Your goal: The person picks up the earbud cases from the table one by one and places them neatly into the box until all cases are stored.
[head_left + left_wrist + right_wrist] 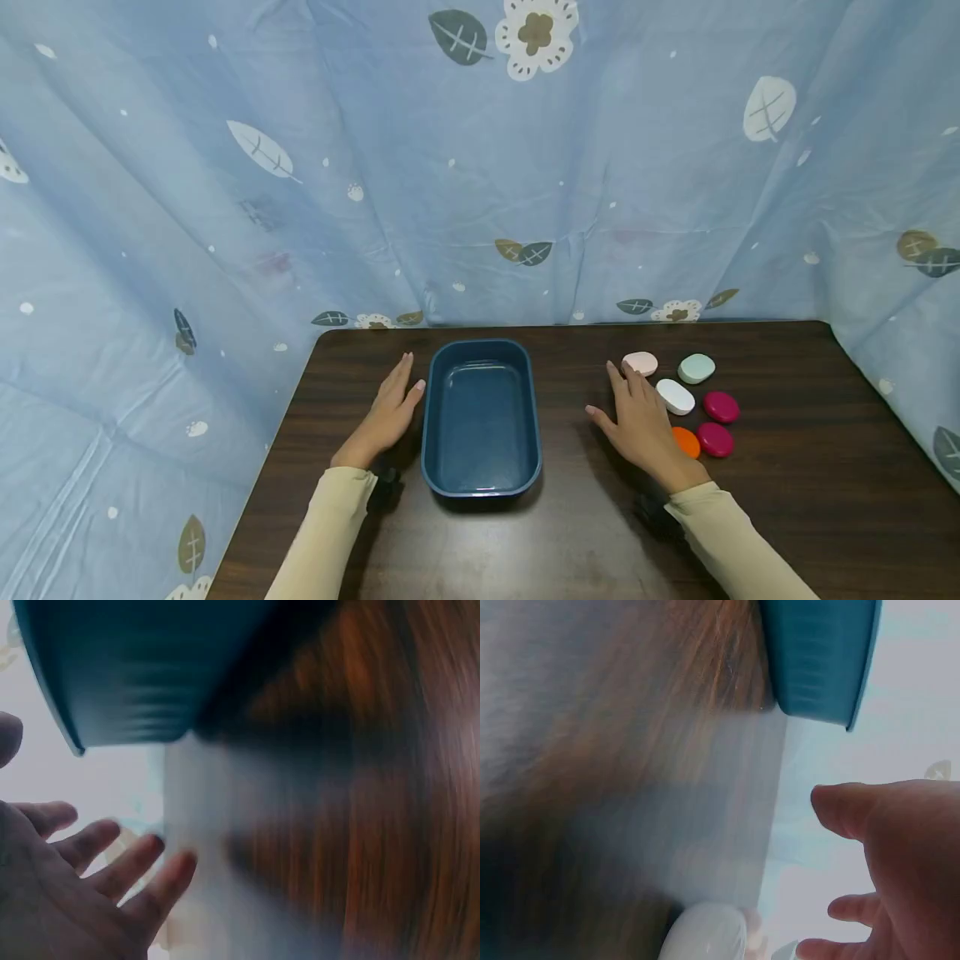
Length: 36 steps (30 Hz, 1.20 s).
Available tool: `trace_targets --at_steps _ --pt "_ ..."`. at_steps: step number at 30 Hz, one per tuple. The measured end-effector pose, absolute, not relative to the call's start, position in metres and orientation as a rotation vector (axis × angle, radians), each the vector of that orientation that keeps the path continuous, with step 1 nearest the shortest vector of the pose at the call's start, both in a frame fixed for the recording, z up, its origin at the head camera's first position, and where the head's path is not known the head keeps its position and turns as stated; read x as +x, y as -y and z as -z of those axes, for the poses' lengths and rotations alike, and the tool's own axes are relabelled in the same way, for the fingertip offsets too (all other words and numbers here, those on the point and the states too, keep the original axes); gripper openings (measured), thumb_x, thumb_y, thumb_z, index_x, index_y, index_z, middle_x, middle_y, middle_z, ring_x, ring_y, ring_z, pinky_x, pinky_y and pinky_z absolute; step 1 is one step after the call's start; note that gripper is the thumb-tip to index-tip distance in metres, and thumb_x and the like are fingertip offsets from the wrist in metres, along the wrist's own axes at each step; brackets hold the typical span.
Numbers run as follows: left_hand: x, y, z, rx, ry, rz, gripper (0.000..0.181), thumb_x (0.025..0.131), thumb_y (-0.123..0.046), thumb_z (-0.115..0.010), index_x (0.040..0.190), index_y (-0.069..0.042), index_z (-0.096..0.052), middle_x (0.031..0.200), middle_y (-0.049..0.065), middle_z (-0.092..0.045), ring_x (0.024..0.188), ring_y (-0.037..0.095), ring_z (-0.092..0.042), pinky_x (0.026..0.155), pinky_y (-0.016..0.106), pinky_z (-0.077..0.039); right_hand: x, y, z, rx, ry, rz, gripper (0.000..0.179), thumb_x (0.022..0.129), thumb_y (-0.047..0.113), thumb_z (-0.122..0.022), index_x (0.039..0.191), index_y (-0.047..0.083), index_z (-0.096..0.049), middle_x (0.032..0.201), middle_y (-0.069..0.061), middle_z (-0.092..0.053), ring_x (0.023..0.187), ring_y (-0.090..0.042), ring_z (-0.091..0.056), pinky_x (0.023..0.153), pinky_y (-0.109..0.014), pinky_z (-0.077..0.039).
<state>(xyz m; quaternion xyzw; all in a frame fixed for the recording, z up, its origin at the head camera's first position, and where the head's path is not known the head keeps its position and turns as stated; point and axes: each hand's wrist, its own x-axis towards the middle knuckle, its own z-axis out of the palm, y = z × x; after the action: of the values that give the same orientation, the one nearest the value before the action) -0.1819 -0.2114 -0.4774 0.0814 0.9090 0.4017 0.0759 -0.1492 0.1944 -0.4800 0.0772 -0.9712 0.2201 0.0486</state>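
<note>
A dark blue rectangular tray (pixel 482 483) lies in the middle of the table, its inside bare. My left hand (pixel 386 417) is just left of it, fingers straight and holding nothing; the left wrist view shows the spread fingers (pixel 142 862) beside the tray's wall (pixel 135 690). Over on the right, my right hand (pixel 645 421) hovers with straight fingers at the left side of several small oval soap-like pieces: pale pink (pixel 641 363), mint green (pixel 696 368), white (pixel 676 397), orange (pixel 686 442) and two magenta ones (pixel 722 407). The hand partly covers the orange piece.
The dark wooden table (pixel 570 533) ends at a back edge against a blue patterned curtain (pixel 480 167). Another stretch of that curtain hangs along the left side. Bare wood lies between the tray and the right hand.
</note>
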Motion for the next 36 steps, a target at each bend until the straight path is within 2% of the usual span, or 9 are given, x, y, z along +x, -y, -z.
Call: trace_targets --at_steps 1,4,6,8,13,19,23,29,36 --pt "-0.181 0.211 0.477 0.231 -2.682 -1.272 0.066 0.117 -0.034 -0.036 0.17 -0.008 -0.007 0.176 0.019 -0.007 0.161 0.046 -0.008 0.123 0.072 -0.011 -0.146 -0.198 0.48 0.238 2.94 -0.677 0.082 0.099 0.031 -0.075 0.16 -0.007 -0.033 0.16 -0.038 -0.033 0.143 -0.061 -0.036 0.112 -0.078 -0.029" --pt "-0.179 0.207 0.475 0.201 -2.545 -1.472 0.063 0.116 -0.026 -0.042 0.169 -0.006 -0.015 0.171 0.023 -0.021 0.152 0.046 -0.032 0.119 0.067 -0.031 -0.136 -0.207 0.48 0.241 2.877 -0.693 0.082 0.092 0.024 -0.082 0.155 -0.009 -0.041 0.154 -0.038 -0.041 0.136 -0.061 -0.044 0.106 -0.077 -0.036" --pt "-0.178 0.205 0.476 0.172 -2.493 -1.569 0.06 0.114 -0.019 -0.046 0.167 -0.003 -0.023 0.165 0.025 -0.032 0.139 0.044 -0.047 0.109 0.059 -0.046 -0.13 -0.213 0.481 0.242 2.852 -0.701 0.081 0.088 0.021 -0.085 0.152 -0.009 -0.045 0.15 -0.038 -0.045 0.131 -0.061 -0.048 0.104 -0.077 -0.039" --pt "-0.178 0.204 0.477 0.142 -2.439 -1.66 0.058 0.111 -0.014 -0.049 0.164 -0.001 -0.03 0.157 0.027 -0.041 0.124 0.039 -0.056 0.095 0.048 -0.056 -0.124 -0.218 0.483 0.244 2.836 -0.706 0.08 0.086 0.019 -0.088 0.149 -0.009 -0.048 0.147 -0.038 -0.048 0.128 -0.061 -0.051 0.102 -0.075 -0.042" --pt "-0.178 0.201 0.477 0.041 -2.341 -1.805 0.055 0.105 -0.004 -0.054 0.159 -0.001 -0.04 0.144 0.027 -0.047 0.107 0.026 -0.059 0.081 0.033 -0.055 -0.11 -0.225 0.486 0.243 2.806 -0.716 0.078 0.08 0.014 -0.091 0.144 -0.008 -0.053 0.139 -0.036 -0.054 0.121 -0.056 -0.057 0.096 -0.069 -0.049" --pt "-0.178 0.196 0.476 -0.082 -2.288 -1.846 0.052 0.104 -0.003 -0.059 0.155 -0.002 -0.047 0.133 0.019 -0.051 0.094 0.015 -0.057 0.073 0.029 -0.051 -0.1 -0.229 0.491 0.336 2.761 -0.658 0.06 0.073 0.001 -0.094 0.126 -0.004 -0.067 0.12 -0.024 -0.065 0.109 -0.044 -0.064 0.088 -0.06 -0.055" --pt "-0.177 0.195 0.474 -0.126 -2.23 -1.895 0.051 0.104 -0.001 -0.06 0.154 -0.001 -0.049 0.124 0.013 -0.05 0.085 0.013 -0.054 0.065 0.03 -0.048 -0.097 -0.231 0.494 0.397 2.731 -0.606 0.053 0.069 -0.005 -0.094 0.118 -0.001 -0.073 0.116 -0.019 -0.067 0.104 -0.039 -0.067 0.084 -0.056 -0.057" --pt "-0.177 0.194 0.473 -0.155 -2.173 -1.943 0.05 0.103 0.001 -0.059 0.153 -0.001 -0.05 0.113 0.008 -0.049 0.08 0.013 -0.051 0.061 0.029 -0.048 -0.099 -0.231 0.496 0.444 2.699 -0.553 0.053 0.066 -0.008 -0.095 0.114 0.0 -0.075 0.113 -0.019 -0.069 0.099 -0.041 -0.068 0.078 -0.058 -0.055" --pt "-0.177 0.193 0.475 -0.206 -2.099 -1.998 0.051 0.103 0.003 -0.059 0.153 -0.004 -0.051 0.111 0.006 -0.05 0.08 0.014 -0.052 0.059 0.027 -0.047 -0.1 -0.226 0.491 0.43 2.708 -0.63 0.053 0.067 -0.007 -0.095 0.116 -0.001 -0.074 0.114 -0.019 -0.068 0.102 -0.039 -0.067 0.082 -0.057 -0.056"
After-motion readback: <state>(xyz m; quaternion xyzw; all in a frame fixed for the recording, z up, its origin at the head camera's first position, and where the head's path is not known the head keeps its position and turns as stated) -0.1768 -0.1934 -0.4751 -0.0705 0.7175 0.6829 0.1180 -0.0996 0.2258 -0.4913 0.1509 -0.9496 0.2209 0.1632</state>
